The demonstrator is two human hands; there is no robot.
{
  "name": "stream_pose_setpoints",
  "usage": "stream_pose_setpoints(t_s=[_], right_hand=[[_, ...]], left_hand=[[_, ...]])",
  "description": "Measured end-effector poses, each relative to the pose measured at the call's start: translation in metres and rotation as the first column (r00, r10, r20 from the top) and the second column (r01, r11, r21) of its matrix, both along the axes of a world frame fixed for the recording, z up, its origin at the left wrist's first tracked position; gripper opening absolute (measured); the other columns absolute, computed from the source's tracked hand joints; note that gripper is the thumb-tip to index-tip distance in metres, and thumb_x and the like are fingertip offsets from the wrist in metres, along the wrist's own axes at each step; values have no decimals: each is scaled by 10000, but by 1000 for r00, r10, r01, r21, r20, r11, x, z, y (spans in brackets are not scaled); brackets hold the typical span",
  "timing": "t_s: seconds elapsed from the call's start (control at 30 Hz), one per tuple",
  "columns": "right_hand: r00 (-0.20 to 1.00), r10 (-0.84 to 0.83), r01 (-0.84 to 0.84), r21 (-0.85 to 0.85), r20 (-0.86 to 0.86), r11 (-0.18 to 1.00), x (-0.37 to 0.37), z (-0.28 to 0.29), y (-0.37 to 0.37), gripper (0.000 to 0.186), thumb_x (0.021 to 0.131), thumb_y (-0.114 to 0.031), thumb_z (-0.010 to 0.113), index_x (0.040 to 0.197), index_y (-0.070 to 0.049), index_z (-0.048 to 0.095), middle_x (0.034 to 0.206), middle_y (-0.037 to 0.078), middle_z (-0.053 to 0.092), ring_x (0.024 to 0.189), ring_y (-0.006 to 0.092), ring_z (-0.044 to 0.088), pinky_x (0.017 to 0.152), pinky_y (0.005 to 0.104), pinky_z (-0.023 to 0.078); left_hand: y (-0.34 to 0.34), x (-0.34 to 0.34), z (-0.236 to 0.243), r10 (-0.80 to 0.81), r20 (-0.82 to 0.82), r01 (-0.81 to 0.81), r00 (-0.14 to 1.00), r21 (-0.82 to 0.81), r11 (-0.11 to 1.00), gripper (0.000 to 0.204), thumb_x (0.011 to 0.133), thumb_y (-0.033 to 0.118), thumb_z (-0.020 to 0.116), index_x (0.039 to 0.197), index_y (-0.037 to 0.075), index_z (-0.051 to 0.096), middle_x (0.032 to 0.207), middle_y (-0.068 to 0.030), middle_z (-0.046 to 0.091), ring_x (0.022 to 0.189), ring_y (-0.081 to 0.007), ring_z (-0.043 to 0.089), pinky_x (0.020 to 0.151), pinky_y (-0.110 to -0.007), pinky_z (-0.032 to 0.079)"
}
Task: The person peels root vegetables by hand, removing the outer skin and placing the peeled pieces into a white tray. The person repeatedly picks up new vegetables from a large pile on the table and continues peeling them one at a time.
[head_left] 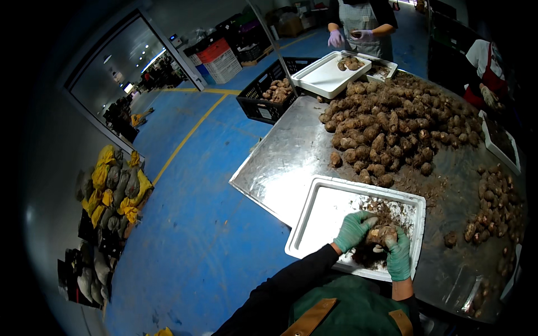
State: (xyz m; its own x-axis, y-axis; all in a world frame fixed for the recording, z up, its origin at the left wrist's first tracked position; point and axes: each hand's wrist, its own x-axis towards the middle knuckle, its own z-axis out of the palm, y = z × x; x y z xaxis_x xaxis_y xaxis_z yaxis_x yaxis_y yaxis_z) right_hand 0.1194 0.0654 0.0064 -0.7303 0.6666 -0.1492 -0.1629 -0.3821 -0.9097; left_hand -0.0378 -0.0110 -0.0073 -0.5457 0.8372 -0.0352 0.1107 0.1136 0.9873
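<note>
Above a white foam tray [319, 224], I hold a brown taro root [383, 233] between green-gloved hands. My right hand [398, 257] grips its right side with the fingers bent round it. At the root's upper left, my left hand [353, 229] is closed, with thumb and fingertips against it. Part of the root shows a paler, scraped patch. Dark fibres and soil litter the tray under and behind my hands; a small pale piece shows just below the root.
A large heap of hairy taro roots [386, 123] covers the metal table's [269, 168] far part, with a smaller pile [496, 207] at right. Across stand a person in purple gloves [364, 28] and another tray [319, 78]. A black crate [258, 92] of roots stands left of the table.
</note>
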Motion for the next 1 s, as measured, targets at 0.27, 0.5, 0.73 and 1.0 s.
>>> stream_pose_setpoints(t_s=[0.27, 0.5, 0.73, 1.0], right_hand=[[994, 84, -60, 299, -68, 952, 0, -3, 13, 507, 820, -292, 619, 1223, -28, 459, 1127, 82, 523, 943, 170, 567, 671, 329, 548], [995, 78, -82, -64, -60, 995, 7, 0, 13, 428, 894, -304, 534, 1218, -35, 456, 1045, 68, 565, 854, 159, 594, 646, 314, 549], [996, 21, -30, -114, -82, 993, 13, -6, -1, 407, 873, -272, 572, 1176, -14, 486, 1012, 68, 569, 837, 154, 583, 688, 290, 523], [992, 74, -73, 9, -103, 997, 7, -6, 15, 574, 772, -126, 613, 1282, 10, 388, 1235, 96, 462, 1148, 191, 430, 986, 319, 345]], left_hand=[[-6, 8, 5, -338, 291, 270, 895, 251, 930, 463, 842, 235, 632, 1234, 28, 498, 1226, -92, 513, 1103, -176, 497, 946, -310, 397], [0, 15, 13, -190, 71, 158, 979, 321, 934, 293, 839, 167, 626, 1104, 42, 612, 1109, -96, 591, 1003, -155, 549, 878, -286, 440], [5, 8, 25, -137, 18, 135, 990, 61, 989, 242, 860, 186, 598, 1002, -2, 649, 876, -107, 667, 784, -123, 600, 723, -257, 477], [-17, -52, -47, -20, 42, 17, 999, 71, 997, 260, 890, 197, 515, 1081, 47, 609, 1008, -80, 634, 827, -159, 608, 719, -296, 498]])
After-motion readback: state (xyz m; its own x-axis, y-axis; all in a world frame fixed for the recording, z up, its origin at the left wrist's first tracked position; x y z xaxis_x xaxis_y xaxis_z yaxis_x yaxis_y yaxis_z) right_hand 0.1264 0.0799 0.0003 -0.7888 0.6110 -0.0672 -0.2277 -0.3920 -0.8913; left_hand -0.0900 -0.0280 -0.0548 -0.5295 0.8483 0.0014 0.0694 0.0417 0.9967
